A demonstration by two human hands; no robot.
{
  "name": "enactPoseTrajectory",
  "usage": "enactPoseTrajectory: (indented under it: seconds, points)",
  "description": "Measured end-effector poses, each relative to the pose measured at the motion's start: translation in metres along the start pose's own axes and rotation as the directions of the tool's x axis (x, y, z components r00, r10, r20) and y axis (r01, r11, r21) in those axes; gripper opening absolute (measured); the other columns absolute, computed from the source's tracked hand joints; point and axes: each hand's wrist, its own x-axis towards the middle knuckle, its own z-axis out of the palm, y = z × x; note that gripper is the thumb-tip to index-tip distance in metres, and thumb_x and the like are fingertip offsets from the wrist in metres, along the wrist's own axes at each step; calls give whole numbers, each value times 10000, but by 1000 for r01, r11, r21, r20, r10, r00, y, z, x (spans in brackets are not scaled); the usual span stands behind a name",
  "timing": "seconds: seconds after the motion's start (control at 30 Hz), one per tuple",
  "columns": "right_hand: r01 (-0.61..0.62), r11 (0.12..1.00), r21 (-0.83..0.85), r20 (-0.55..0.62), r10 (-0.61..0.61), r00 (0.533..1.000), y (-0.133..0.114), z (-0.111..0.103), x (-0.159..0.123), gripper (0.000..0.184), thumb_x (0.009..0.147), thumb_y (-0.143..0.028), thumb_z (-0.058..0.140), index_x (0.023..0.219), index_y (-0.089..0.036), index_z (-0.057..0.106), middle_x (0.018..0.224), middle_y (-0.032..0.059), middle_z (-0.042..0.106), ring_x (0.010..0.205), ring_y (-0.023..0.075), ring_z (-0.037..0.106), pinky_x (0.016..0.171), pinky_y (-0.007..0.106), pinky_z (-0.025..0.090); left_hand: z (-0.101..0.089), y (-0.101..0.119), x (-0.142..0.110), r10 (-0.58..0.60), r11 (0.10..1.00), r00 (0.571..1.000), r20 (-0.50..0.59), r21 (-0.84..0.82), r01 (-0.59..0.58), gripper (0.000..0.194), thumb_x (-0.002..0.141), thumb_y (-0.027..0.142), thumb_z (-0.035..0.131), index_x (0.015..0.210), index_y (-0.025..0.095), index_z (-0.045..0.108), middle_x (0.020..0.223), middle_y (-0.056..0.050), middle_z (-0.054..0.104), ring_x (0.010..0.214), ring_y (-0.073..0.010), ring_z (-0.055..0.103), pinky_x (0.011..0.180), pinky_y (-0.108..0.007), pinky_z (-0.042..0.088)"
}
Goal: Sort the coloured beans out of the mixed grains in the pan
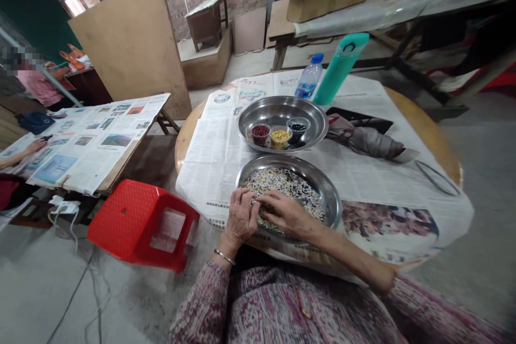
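Note:
A steel tray (pixel 327 188) full of mixed grains and beans lies on the newspaper-covered round table just before me. My left hand (pixel 241 217) rests curled on the tray's near rim, fingers bent into the grains. My right hand (pixel 287 214) lies in the pile beside it, fingertips pinched together toward the left hand. What the fingers hold is too small to make out. Behind it a second steel tray (pixel 314 113) carries three small cups: red beans (pixel 260 131), yellow grains (pixel 280 136) and black beans (pixel 297 128).
A water bottle (pixel 309 76) and a teal flask (pixel 338 67) stand at the table's far side, a folded grey umbrella (pixel 368 141) lies to the right. A red plastic stool (pixel 139 221) stands left of me. A person sits at another papered table (pixel 100 142) further left.

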Motion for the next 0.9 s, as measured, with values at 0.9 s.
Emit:
enactPoseTrajectory:
  seconds: [0.9]
  points:
    - [174,956,-235,120,-149,981,9,-8,25,207,960,-184,516,1023,-204,712,1107,120,662,1057,253,581,920,431,525,0,-1,0,-17,1000,1000,-16,18,17,160,1016,200,462,1154,200,541,1162,-129,576,1134,-255,566,1024,-472,532]
